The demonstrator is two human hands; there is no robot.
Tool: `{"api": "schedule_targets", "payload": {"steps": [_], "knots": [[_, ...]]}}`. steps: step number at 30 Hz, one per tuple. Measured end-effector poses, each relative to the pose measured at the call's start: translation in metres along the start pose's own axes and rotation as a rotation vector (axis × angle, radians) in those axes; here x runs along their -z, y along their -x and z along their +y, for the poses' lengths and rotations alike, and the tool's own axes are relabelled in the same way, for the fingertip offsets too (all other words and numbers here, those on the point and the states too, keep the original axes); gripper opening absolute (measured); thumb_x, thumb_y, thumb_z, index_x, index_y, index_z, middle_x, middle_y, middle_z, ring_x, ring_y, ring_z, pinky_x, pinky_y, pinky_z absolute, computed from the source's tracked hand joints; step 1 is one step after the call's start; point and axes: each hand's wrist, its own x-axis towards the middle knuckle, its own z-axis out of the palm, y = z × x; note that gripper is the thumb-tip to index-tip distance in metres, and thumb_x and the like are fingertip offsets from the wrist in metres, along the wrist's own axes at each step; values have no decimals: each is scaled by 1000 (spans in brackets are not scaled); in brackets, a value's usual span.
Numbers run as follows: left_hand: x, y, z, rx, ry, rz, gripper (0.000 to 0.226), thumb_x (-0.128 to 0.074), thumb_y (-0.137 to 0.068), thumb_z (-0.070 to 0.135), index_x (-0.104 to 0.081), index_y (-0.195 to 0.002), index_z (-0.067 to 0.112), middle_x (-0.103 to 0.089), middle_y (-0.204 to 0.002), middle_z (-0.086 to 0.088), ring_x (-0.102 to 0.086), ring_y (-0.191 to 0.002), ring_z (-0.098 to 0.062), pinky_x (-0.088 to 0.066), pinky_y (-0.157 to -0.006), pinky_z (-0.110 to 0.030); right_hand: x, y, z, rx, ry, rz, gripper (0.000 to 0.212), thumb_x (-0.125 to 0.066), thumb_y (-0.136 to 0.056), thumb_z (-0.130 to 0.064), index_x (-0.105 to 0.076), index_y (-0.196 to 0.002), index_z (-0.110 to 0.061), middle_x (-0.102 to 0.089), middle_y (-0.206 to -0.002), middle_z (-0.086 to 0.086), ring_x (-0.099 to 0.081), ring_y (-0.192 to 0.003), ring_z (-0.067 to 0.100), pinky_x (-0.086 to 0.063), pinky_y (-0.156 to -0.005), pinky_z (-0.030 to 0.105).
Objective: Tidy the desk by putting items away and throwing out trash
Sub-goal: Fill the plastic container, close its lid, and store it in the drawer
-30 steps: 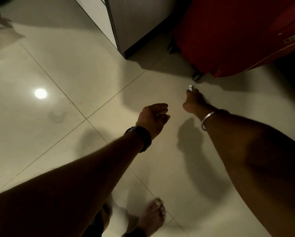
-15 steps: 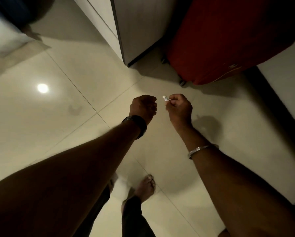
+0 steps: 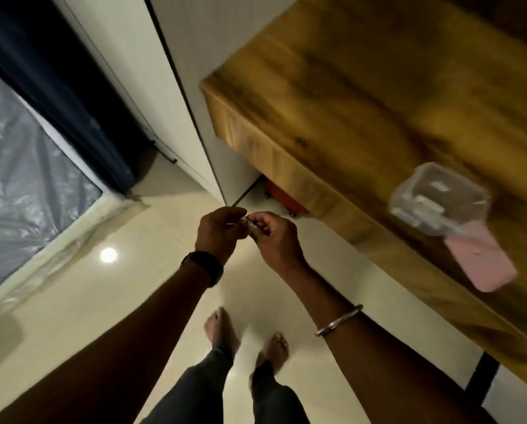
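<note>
My left hand (image 3: 219, 231) and my right hand (image 3: 274, 237) meet in front of me above the floor, fingertips together. Between them they pinch a tiny pale scrap (image 3: 246, 221), too small and blurred to identify. The left wrist wears a dark watch and the right forearm a metal bangle. The wooden desk (image 3: 363, 96) stands to the right of both hands. On it sit a clear plastic box (image 3: 439, 200) and a pink flat object (image 3: 482, 261) touching the box's near side.
A white cupboard side (image 3: 195, 87) rises behind the desk's left end. A red suitcase (image 3: 282, 198) shows under the desk. A plastic-covered mattress (image 3: 26, 179) with a dark blue edge lies at the left. My feet stand on pale glossy tiles (image 3: 103, 301).
The view has risen from the floor to the desk. My right hand lifted the small scrap from near the suitcase and both hands came together on it.
</note>
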Motion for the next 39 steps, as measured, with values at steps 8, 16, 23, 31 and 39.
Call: {"api": "schedule_targets", "payload": {"steps": [8,16,23,31,39], "knots": [[-22,97,153,-208,48,-226,20,-68,-87,-7,-69,-106,-5,-71,-94,-25,-68,-82,-32,-59,-82,-46,132,58,-126,131,0,168,14,-75,-92,-17,-77,-105,-12,-78,-92,-2,-71,-83,9,-59,-76,24],[-110,126,217,-370,-54,-453,21,-63,-89,-11,-65,-109,-8,-71,-92,-21,-69,-77,-20,-59,-71,-33,241,88,-143,66,67,435,17,-83,-84,-17,-80,-101,-14,-78,-92,-4,-70,-81,9,-56,-75,20],[-179,103,234,-705,-460,-592,15,-74,-85,8,-72,-91,21,-70,-84,13,-63,-71,3,-48,-66,-12,303,100,-125,-76,99,547,22,-83,-85,-9,-81,-106,-17,-80,-101,-7,-74,-92,6,-61,-89,30],[-191,61,219,-865,-700,-649,23,-71,-86,12,-70,-104,26,-71,-105,9,-65,-100,-15,-54,-89,-38,297,89,-95,-161,202,511,16,-81,-87,-12,-82,-101,-20,-80,-99,-6,-73,-89,8,-60,-89,32],[-184,39,214,-833,-740,-695,55,-69,-84,25,-55,-137,23,-57,-139,-6,-50,-128,-30,-40,-110,-49,313,101,-54,-367,194,854,19,-70,-88,-9,-80,-104,-12,-79,-106,3,-75,-98,18,-59,-92,33]]}}
